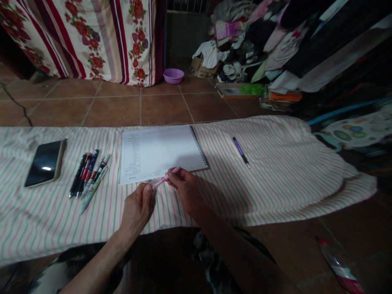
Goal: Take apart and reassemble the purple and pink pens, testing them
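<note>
A pink pen [160, 181] is held between my two hands, just over the near edge of a spiral-bound notebook [162, 149]. My left hand [139, 206] is closed around its lower left end. With thumb and fingers, my right hand [185, 185] pinches the upper right end. The notebook lies open at a mostly blank white page, with printed columns on its left side and black wire rings on the right. To the right rests a purple and black pen [241, 152]. Several pens [88, 173] lie side by side to the left.
A smartphone [44, 163] lies at the far left on the striped cloth [275, 171]. Beyond are a tiled floor [116, 108], a purple basin [173, 76], a floral curtain [101, 41] and piled clothes [232, 28]. A plastic bottle [339, 265] lies on the floor at lower right.
</note>
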`<state>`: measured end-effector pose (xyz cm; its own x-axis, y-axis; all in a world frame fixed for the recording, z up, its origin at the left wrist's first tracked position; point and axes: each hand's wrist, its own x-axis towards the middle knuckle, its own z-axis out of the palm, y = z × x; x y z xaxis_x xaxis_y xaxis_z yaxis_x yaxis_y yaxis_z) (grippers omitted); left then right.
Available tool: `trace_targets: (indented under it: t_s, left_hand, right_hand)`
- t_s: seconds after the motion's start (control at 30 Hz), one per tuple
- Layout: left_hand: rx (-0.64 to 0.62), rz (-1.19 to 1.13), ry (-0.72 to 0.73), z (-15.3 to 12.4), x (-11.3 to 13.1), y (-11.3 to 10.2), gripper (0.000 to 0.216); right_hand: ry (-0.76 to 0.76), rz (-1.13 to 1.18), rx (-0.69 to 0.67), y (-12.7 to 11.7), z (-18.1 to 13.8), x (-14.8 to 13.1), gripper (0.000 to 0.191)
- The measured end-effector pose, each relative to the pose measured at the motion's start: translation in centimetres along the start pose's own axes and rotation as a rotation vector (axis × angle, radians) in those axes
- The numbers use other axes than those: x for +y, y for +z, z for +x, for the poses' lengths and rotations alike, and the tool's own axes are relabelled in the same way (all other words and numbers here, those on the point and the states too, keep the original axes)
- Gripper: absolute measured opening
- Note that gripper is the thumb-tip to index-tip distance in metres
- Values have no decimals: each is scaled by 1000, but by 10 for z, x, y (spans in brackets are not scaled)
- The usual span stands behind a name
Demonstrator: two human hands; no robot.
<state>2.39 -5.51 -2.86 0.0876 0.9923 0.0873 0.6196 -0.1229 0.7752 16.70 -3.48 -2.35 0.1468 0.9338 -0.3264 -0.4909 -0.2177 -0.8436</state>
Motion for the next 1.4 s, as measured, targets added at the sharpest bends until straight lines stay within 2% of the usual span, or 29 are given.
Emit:
trace_targets:
  t_s: [0.1, 0.17, 0.23, 0.43, 0.6, 0.7, 0.9, 1.17, 1.27, 1.4]
  left_hand:
    - [12, -70, -84, -1, 1, 1, 33]
    - [-25, -196, -178, -1, 4, 1, 39]
    - [-62, -269, -207, -2, 5, 0, 37]
    - [14, -76, 18, -2, -2, 0, 25]
    - [-16, 79, 48, -2, -4, -2, 23]
    - [-22, 104, 16, -2, -4, 0, 27]
    - [-68, -252, -227, -1, 7, -1, 41]
    - [-263, -352, -238, 0, 6, -6, 44]
    - [-199, -330, -205, 0, 4, -4, 35]
    - [-67, -161, -128, 0, 5, -3, 30]
  right_hand:
    - [7, -8, -13, 1, -1, -1, 20]
    - [15, -15, -11, 1, -1, -2, 20]
    - [22, -22, 0, 0, 0, -2, 21]
    - [-25, -66, -35, -4, 2, 3, 18]
    - [-14, -49, -23, -2, 1, 2, 19]
    - [1, -50, -28, -1, 0, 1, 18]
    - [10, -44, -8, -1, 1, -1, 20]
    - [33, -36, -15, -1, 1, -3, 22]
    - [33, -24, -25, -1, 1, -3, 22]
    - [22, -46, -37, -2, 1, -1, 20]
